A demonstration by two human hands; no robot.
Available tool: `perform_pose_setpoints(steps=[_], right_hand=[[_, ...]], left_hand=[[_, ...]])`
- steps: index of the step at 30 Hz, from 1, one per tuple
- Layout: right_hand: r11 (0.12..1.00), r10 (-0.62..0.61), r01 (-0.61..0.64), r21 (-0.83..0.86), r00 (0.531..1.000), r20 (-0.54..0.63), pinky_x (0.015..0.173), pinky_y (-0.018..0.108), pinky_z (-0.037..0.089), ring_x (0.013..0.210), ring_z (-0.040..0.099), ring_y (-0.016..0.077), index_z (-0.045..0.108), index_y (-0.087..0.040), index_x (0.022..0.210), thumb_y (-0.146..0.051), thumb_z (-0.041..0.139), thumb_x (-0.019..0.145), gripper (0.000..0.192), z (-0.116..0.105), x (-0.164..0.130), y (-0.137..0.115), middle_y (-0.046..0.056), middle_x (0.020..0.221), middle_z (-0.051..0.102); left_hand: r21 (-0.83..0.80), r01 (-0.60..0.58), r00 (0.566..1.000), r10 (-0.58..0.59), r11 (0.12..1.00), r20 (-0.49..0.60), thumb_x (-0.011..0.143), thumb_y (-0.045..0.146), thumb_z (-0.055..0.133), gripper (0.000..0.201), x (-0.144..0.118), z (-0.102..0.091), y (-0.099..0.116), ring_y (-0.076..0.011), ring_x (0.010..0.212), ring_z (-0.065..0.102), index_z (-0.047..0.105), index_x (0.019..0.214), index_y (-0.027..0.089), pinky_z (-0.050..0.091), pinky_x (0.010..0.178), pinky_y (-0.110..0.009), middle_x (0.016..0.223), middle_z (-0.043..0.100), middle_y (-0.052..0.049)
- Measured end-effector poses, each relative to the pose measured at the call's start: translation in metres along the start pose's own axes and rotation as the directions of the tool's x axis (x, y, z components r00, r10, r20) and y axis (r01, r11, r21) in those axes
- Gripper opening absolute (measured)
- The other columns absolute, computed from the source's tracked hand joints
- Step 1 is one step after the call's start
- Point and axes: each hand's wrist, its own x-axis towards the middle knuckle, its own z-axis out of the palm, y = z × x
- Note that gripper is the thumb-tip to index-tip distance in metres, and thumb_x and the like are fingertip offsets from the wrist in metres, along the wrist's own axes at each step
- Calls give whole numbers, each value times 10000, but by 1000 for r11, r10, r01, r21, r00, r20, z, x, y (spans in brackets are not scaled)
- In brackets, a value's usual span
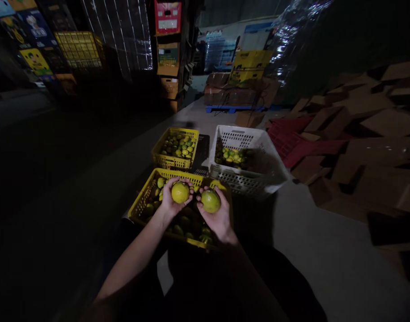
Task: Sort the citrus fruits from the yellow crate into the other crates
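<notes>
Yellow plastic mesh forms the near crate (145, 193), which sits on the concrete floor directly under both hands and holds a layer of green and yellow citrus. Over its left half, the left hand (171, 203) is turned palm up with the fingers curled round a yellow fruit (180, 192), so the fruit rests in the cupped palm, slightly above and ahead of the wrist. Just beside it, over the crate's right half, the right hand (218, 217) cradles a greener fruit (210, 201) the same way, fingers wrapped closed about it from below. The two fruits are near each other but apart, at about the same height, each clear of the pile beneath. Being round, neither has a long axis to speak of. Farther ahead stand two more containers: a second yellow crate (164, 158) ahead of the left hand, and a white crate (255, 179) ahead and to the right, nearer the right hand; both hold citrus. A black crate lies between them, hard to make out. Flattened cardboard (369, 134) is heaped at the far right.
</notes>
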Motion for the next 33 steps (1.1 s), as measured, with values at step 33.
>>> perform_pose_setpoints(steps=[33], right_hand=[[988,-131,134,-73,990,45,600,261,566,693,684,158,673,-208,796,-284,677,785,77,5,-1,-4,16,788,730]], left_hand=[[-284,-136,979,86,949,-183,913,233,564,85,14,8,-12,-135,635,681,606,930,161,607,637,-239,687,663,-13]])
